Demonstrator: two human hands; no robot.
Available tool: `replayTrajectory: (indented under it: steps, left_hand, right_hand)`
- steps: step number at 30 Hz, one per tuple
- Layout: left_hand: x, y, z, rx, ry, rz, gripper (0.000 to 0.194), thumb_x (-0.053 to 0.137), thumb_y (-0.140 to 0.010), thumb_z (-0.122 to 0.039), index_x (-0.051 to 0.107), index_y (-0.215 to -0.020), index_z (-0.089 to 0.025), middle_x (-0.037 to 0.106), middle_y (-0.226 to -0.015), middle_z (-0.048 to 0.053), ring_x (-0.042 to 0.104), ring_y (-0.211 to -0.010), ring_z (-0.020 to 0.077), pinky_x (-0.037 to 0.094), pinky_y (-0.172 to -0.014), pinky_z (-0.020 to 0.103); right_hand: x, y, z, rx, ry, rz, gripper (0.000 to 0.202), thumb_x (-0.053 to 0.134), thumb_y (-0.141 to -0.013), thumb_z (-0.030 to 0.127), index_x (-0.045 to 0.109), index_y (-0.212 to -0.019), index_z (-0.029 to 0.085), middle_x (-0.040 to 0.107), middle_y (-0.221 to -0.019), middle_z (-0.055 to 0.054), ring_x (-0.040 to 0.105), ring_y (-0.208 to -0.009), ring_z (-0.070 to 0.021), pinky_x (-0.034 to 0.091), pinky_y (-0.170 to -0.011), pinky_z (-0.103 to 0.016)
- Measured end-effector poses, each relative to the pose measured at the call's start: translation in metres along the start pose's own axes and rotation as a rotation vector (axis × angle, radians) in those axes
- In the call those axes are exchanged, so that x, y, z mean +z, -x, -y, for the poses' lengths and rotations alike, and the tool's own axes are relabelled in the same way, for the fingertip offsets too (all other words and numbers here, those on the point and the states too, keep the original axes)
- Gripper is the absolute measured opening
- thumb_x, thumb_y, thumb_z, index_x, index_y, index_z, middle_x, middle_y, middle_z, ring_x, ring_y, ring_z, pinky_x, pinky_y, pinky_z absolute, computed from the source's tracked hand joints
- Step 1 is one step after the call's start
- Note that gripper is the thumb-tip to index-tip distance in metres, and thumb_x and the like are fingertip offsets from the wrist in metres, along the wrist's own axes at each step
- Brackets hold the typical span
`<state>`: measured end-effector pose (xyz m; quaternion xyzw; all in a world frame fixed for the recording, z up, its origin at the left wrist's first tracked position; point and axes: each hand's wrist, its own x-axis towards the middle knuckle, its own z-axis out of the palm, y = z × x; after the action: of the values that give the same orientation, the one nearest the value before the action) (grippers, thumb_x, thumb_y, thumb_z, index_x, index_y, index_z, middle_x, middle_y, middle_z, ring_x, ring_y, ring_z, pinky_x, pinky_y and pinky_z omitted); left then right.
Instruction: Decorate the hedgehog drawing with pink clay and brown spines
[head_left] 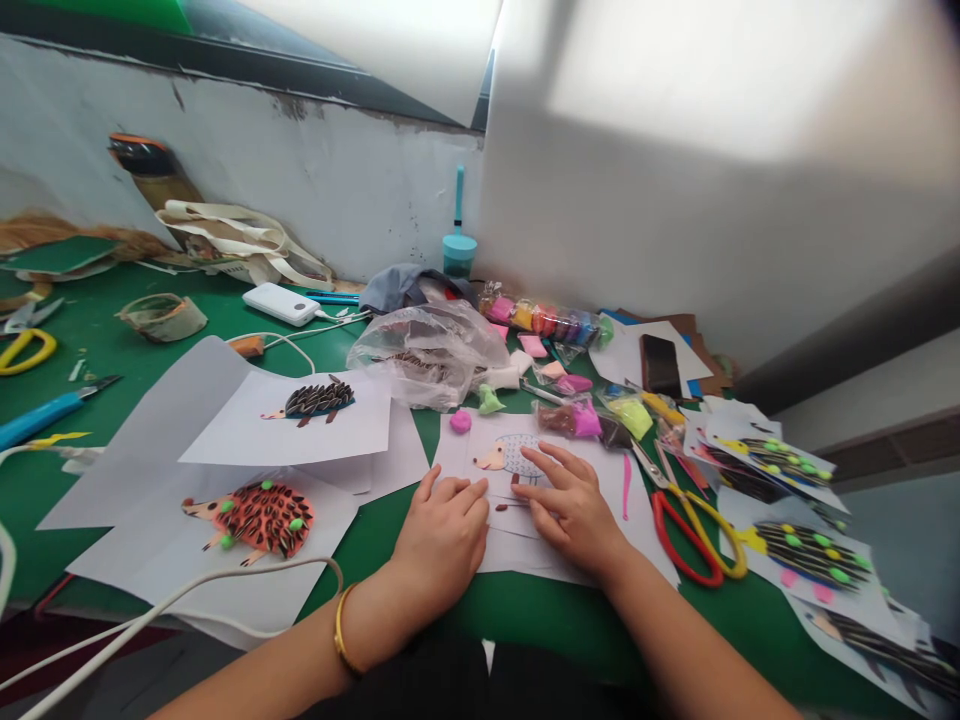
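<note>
near the front edge of the table (525, 607), the left hand (444, 528), fingers together, grip unclear, rests along the paper's (514, 552) left edge; the right hand (576, 508), fingers apart, partly covers the hedgehog drawing (511, 453).

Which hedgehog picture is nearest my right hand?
The middle hedgehog, partly under your right hand: its pale body bears blue marks; other clearly visible hedgehogs carry dark, seed-like pieces.

Left fingers (471, 498) rest on white paper (615, 530), right fingers (546, 464) over its hedgehog drawing (510, 455).
</note>
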<state>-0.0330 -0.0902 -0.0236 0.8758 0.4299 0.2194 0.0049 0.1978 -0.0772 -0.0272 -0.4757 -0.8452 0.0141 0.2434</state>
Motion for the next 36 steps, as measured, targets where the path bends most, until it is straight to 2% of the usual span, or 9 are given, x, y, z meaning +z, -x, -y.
replayTrajectory:
  steps: [10, 36]
  left_hand:
    - [0.001, 0.0004, 0.0004, -0.001, 0.0, 0.004, 0.014, 0.056, -0.089, -0.021, 0.066, -0.099, -0.022, 0.07, -0.122, 0.002, 0.06, -0.103, 0.0232, 0.031, -0.11, 0.053]
    - [0.0014, 0.0002, 0.0005, -0.004, -0.003, 0.001, 0.013, 0.055, -0.089, -0.02, 0.065, -0.097, -0.022, 0.07, -0.122, 0.001, 0.061, -0.102, 0.023, 0.031, -0.11, 0.053]
  right_hand:
    - [0.0014, -0.0002, 0.0019, 0.005, -0.003, 0.046, 0.031, 0.059, -0.084, 0.019, 0.077, -0.102, 0.036, 0.056, -0.144, -0.001, 0.044, -0.136, -0.0313, 0.036, -0.105, -0.053]
    - [0.0053, 0.0004, -0.0018, 0.024, -0.085, 0.028, 0.03, 0.052, -0.089, 0.019, 0.077, -0.102, 0.031, 0.057, -0.142, -0.003, 0.043, -0.137, -0.0302, 0.036, -0.107, -0.053]
